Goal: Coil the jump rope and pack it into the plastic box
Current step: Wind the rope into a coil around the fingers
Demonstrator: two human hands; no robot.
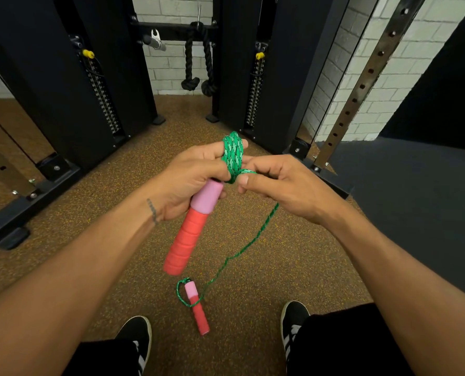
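Rope coil (232, 156) sat wound round left hand (193, 172) fingers (209, 150), which also gripped one handle (188, 234); right hand (285, 185) pinched the loose strand (266, 226); second handle (197, 310) lay on floor (293, 256).

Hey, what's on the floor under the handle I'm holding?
Below the held handle, the second handle lies on the speckled floor between the shoes, loose green rope looped round its pink end. The floor strip behind the held handle is hidden.
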